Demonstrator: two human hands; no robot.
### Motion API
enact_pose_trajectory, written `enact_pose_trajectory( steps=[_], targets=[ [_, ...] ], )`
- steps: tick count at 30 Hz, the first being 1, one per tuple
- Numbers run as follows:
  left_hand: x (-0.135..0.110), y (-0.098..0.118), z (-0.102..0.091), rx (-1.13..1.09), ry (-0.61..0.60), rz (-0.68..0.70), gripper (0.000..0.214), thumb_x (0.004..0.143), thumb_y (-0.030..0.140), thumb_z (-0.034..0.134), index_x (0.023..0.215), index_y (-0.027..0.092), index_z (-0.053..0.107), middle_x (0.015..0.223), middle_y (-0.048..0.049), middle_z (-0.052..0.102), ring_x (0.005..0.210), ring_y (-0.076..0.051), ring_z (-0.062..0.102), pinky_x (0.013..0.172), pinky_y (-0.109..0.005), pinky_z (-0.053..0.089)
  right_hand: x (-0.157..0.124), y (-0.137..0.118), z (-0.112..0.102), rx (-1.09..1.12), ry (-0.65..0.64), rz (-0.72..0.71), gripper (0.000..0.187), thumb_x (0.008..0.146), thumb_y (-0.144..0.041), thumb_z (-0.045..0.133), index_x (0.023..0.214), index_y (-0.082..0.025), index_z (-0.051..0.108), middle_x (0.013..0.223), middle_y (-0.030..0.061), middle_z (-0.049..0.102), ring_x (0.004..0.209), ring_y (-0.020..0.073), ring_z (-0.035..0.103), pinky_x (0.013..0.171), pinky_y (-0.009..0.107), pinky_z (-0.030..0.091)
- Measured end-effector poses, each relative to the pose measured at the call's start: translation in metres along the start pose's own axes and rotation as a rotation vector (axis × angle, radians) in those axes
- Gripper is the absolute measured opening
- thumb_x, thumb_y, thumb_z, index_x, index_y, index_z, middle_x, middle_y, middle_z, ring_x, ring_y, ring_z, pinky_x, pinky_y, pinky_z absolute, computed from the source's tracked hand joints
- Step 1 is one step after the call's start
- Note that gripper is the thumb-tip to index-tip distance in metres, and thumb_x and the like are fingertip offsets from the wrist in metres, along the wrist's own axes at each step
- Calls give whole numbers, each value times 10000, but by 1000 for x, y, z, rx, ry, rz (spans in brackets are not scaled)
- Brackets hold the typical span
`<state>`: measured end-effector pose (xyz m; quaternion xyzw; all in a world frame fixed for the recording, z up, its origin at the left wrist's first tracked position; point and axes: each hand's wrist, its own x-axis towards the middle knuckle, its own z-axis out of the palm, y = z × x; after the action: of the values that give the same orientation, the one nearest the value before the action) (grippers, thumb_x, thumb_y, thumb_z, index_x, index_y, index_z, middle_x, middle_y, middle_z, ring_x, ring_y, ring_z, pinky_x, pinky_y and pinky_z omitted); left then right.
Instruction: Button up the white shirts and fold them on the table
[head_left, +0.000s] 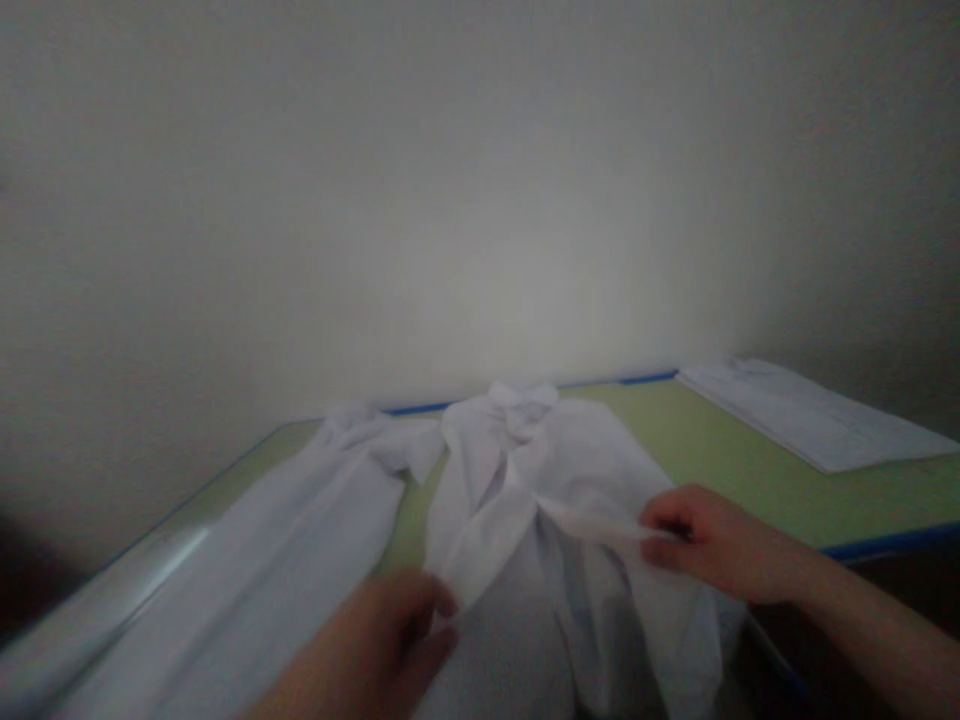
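A white collared shirt (600,450) lies in front of me, its collar toward the wall and its lower part hanging over the near table edge. My left hand (397,640) pinches the fabric at the left of the front opening. On the other side, my right hand (697,540) grips the right front edge between thumb and fingers. The cloth is pulled taut from both hands toward a gathered point in the middle of the chest. Motion blur and dim light soften the details.
Another white garment (300,530) stretches along the left of the green tabletop (645,400), which has a blue edge. Several white sheets (817,410), perhaps paper or folded cloth, lie at the back right. A plain wall (480,200) rises behind the table.
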<state>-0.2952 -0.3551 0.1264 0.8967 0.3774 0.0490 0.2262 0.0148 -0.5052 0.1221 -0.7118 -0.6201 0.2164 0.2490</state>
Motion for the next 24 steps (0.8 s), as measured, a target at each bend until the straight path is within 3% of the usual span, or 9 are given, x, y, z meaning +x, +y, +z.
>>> enact_pose_trajectory(
  steps=[5,10,17,21,24],
  targets=[
    [9,19,42,-79,-53,202,351,869,335,358,740,195,653,724,-28,640,696,-147,554,649,-238,378,-10,-21,35,33,51,-55,246,797,-349,529,662,-153,593,561,-34,472,543,81,408,493,199,264],
    [19,24,65,-7,47,187,269,843,262,400,886,203,658,790,-42,652,729,-164,560,669,-258,381,-7,-28,68,81,55,-61,245,800,-334,524,653,-146,577,570,-34,478,550,76,409,496,191,266],
    [13,24,74,44,53,211,287,872,266,381,847,208,660,817,-57,604,732,-158,567,658,-247,398,-11,-19,93,254,169,29,275,804,-380,533,661,-145,523,561,-43,439,536,74,388,483,186,276],
    [5,32,72,-114,160,276,278,872,318,422,818,216,674,786,-56,602,725,-161,560,670,-255,415,-16,-28,100,324,215,17,254,827,-367,503,694,-153,531,590,-34,475,559,85,417,498,190,302],
    [4,41,75,-285,215,207,227,814,376,531,791,200,673,741,-49,628,691,-162,568,659,-259,434,-19,-39,105,294,319,-21,271,843,-376,480,702,-154,543,610,-17,504,587,99,447,514,201,319]
  ],
)
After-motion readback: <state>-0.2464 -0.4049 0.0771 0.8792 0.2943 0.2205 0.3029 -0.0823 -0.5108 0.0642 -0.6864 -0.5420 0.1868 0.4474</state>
